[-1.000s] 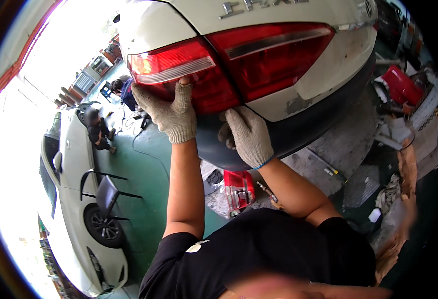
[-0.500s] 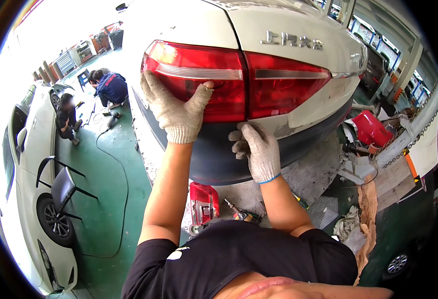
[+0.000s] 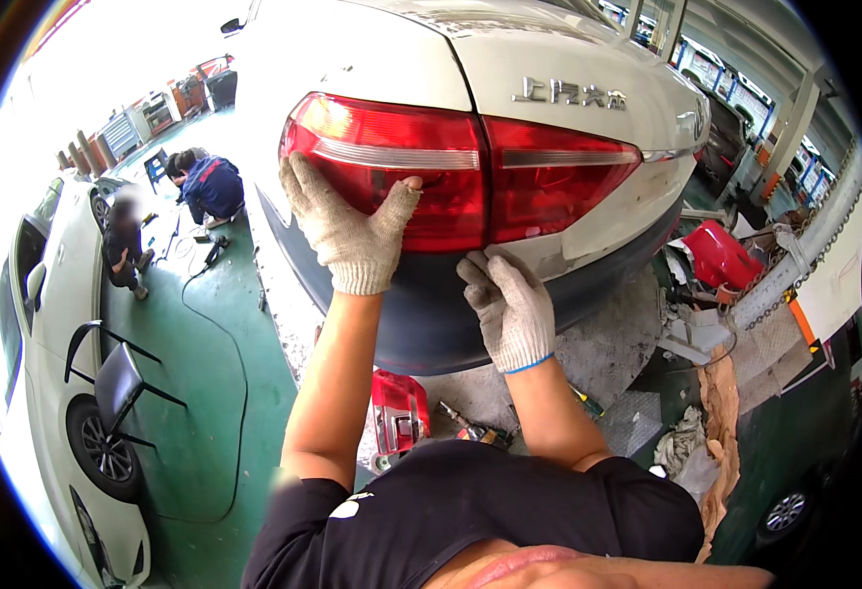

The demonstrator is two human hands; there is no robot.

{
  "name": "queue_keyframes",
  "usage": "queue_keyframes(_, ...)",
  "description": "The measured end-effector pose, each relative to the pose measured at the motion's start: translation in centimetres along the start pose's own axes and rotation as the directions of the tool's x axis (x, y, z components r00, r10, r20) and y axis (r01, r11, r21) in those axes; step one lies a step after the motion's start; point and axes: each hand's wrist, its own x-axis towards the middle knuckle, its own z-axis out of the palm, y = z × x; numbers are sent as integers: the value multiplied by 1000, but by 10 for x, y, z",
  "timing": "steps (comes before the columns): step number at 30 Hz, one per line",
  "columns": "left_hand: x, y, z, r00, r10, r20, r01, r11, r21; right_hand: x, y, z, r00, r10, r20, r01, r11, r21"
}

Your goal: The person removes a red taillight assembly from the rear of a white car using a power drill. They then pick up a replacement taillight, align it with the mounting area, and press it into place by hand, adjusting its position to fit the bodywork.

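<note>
Both hands wear off-white knitted gloves. My left hand (image 3: 352, 226) lies against the red outer tail light (image 3: 391, 133) of a white car (image 3: 372, 44), its fingers along the outer edge and its thumb spread across the lens. A narrow gap separates that lamp from the inner tail light (image 3: 558, 162). My right hand (image 3: 511, 309) is just below the outer lamp's lower corner, in front of the dark bumper (image 3: 421, 329). Its fingers are slightly bent and apart, holding nothing visible; whether the fingertips touch the bumper, I cannot tell.
On the ground below sit a loose red lamp (image 3: 399, 407) and a power tool (image 3: 470, 427). A black chair (image 3: 122, 383) stands by another white car (image 3: 53, 334). Two people crouch at the far left near a cable (image 3: 239, 363). Right: a red part (image 3: 720, 255) and a post (image 3: 804, 245).
My right hand has turned a little, its fingers straighter and nearer the lamp's lower edge. My left hand stays on the outer tail light. The whole view has shifted slightly.
</note>
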Motion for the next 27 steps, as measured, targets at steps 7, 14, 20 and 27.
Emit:
queue_keyframes(7,-1,-3,2,999,42,-15,-43,999,-25,13,16,-3,1000,-20,3,20,994,111)
queue_keyframes(14,-3,1,-2,999,16,38,-14,998,-58,19,18,-7,998,-54,44,49,993,108)
queue_keyframes(20,-6,-6,-2,998,26,54,-23,999,-42,17,20,-4,994,-109,-1,109,993,-39)
queue_keyframes(27,-5,-2,-4,998,8,69,-5,999,-49,14,20,-2,995,-101,-2,101,991,-89)
